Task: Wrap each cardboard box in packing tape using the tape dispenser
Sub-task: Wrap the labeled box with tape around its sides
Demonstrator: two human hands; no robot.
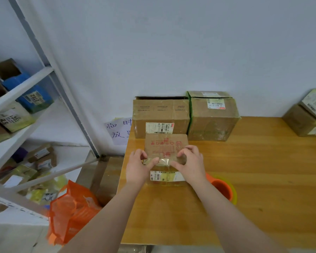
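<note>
A small cardboard box (165, 145) with red print on top and a white label on its near side sits on the wooden table (263, 176). A strip of clear tape (164, 161) stretches across its near top edge. My left hand (139, 166) pinches the strip's left end with thumb and fingers. My right hand (189, 161) pinches its right end. An orange tape dispenser (223, 188) with a yellowish tape roll lies on the table just right of my right forearm, partly hidden by it.
Two larger taped boxes (161, 115) (212, 117) stand against the wall behind the small box. More boxes (308, 117) sit at the table's far right. A metal shelf (22, 88) with parcels stands to the left, an orange mesh bag (69, 209) below.
</note>
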